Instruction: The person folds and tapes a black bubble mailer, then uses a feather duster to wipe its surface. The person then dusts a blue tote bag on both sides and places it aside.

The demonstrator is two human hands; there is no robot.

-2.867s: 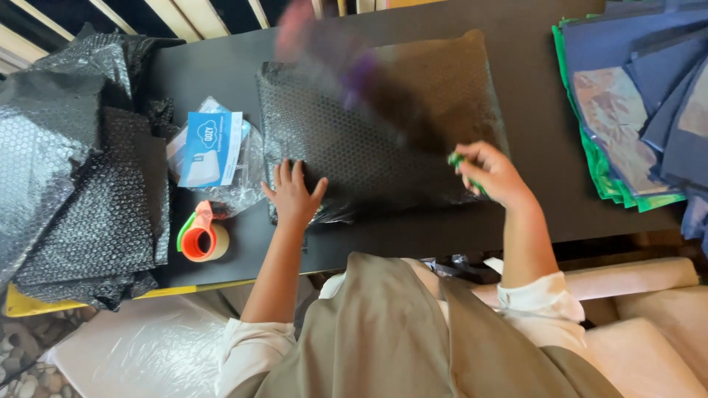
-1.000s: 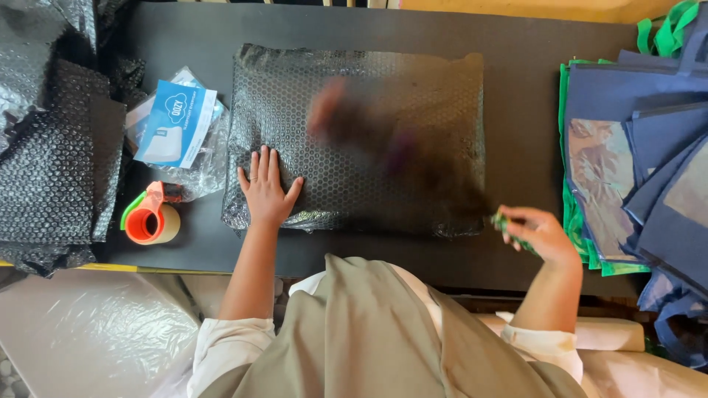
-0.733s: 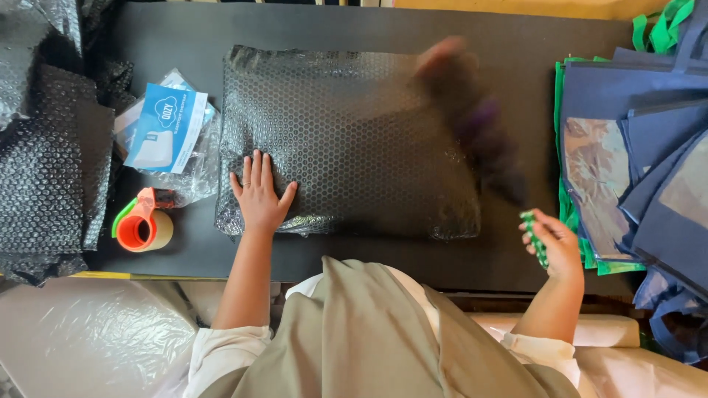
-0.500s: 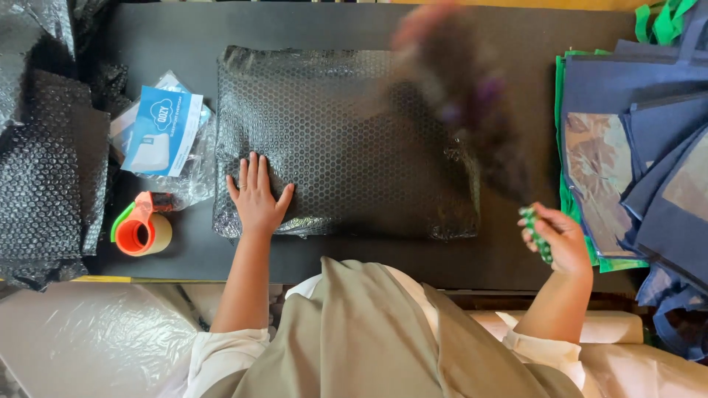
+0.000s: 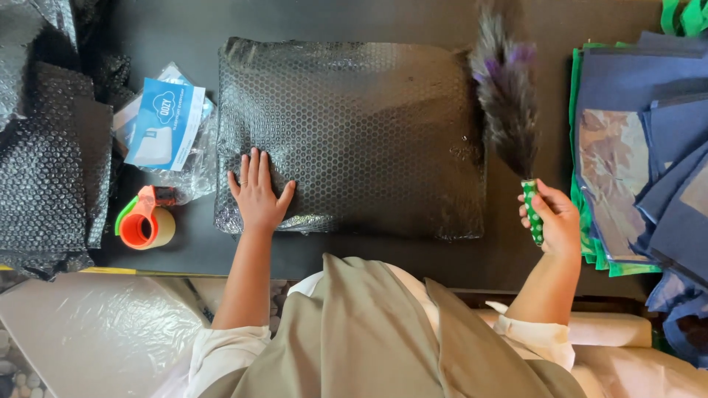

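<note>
Left hand (image 5: 258, 193) flat, fingers spread, pressing near-left corner of large black bubble-wrapped rectangular parcel (image 5: 354, 136) at table centre, pinning it down. Right hand (image 5: 552, 221) fisted round green handle of dark feather duster (image 5: 509, 110); plume upright just beside parcel's right edge.

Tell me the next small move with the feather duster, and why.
Probably sweep the grey-and-purple feather duster leftward across the black bubble-wrapped package: the right hand holds it by its green handle just off the package's right edge, while the left hand lies flat on the near left corner.
</note>
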